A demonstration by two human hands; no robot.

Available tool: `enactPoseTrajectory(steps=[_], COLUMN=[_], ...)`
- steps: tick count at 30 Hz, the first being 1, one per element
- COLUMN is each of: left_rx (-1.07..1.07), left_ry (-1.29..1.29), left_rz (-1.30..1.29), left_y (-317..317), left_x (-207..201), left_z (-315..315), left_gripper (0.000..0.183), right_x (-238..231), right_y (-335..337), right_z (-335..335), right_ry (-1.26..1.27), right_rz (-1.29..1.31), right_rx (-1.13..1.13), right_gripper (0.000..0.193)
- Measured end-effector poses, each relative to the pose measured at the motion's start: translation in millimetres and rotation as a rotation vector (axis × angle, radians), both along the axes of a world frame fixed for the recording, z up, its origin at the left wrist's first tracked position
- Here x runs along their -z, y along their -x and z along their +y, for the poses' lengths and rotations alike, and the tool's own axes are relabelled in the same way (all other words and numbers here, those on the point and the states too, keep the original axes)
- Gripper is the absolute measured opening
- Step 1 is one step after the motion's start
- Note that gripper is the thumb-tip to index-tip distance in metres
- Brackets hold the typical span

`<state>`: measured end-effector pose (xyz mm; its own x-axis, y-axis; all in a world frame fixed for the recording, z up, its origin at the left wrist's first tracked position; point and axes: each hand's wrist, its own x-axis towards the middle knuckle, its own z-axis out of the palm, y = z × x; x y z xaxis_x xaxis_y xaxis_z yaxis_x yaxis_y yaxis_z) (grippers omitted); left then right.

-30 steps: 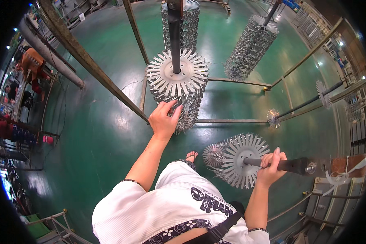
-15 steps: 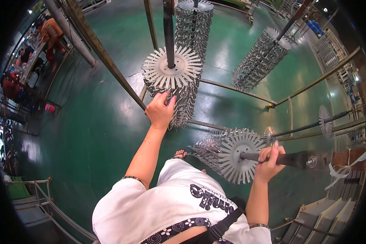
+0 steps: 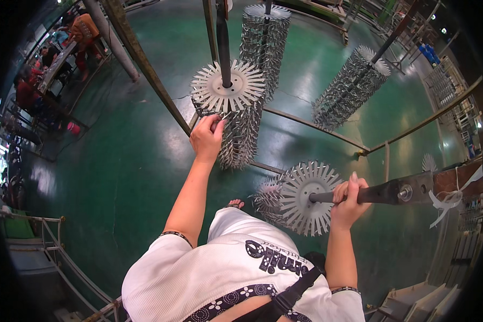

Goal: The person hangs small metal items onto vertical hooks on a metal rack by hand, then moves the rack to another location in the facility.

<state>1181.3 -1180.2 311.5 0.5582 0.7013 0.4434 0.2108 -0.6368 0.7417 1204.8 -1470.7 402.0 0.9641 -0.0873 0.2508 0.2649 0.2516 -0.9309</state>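
Observation:
Several tall hanging racks have slotted grey discs stacked on dark rods, with small silvery metal pieces set densely round them. My left hand (image 3: 206, 138) is raised to the middle rack (image 3: 241, 131), just below its top disc (image 3: 228, 86). Its thumb and fingertips are pinched together against the metal pieces; whatever lies between them is too small to make out. My right hand (image 3: 350, 201) is wrapped round the dark rod (image 3: 323, 197) of the nearer rack, beside its slotted disc (image 3: 310, 199). Below that disc, more metal pieces (image 3: 268, 198) show.
Two more loaded racks hang farther off, one behind the middle (image 3: 265, 48) and one at right (image 3: 351, 88). Metal frame bars (image 3: 316, 129) run between and around the racks. People sit and stand at a long table (image 3: 56, 67) far left. A railing (image 3: 59, 257) stands lower left.
My left hand's fingertips have drawn together at the rack's metal pieces. My right hand keeps its hold on the rod, and the nearer rack has shifted slightly. The whole view has moved a little.

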Motion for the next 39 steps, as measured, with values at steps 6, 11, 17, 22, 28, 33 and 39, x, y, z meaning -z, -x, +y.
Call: enactPoseTrajectory(steps=[6,11,17,22,28,33,39], left_rx=[0.078,0.169,0.329,0.44,0.613,0.809,1.023], left_ry=[-0.027,-0.16,-0.15,-0.159,-0.137,-0.192,-0.286], left_rz=[0.004,-0.007,0.068,0.131,0.138,0.136,0.115], left_y=[23,41,49,45,46,48,50], left_x=[-15,-19,-15,1,28,38,43], left_z=[1,-1,-21,-27,-44,-64,-87], left_gripper=[0.011,0.009,0.01,0.01,0.013,0.013,0.021], right_x=[-2,-6,-6,-3,3,5,5], right_y=[-8,-9,-10,-20,-27,-27,-23], right_z=[0,-2,-12,-9,-15,-17,-15], right_ry=[0.045,0.016,0.013,0.01,0.04,0.059,0.136], right_rz=[0.0,0.001,0.035,0.059,0.045,0.025,0.022], right_rx=[-0.013,-0.066,-0.143,-0.203,-0.277,-0.32,-0.356], right_gripper=[0.034,0.031,0.032,0.034,0.033,0.032,0.03])
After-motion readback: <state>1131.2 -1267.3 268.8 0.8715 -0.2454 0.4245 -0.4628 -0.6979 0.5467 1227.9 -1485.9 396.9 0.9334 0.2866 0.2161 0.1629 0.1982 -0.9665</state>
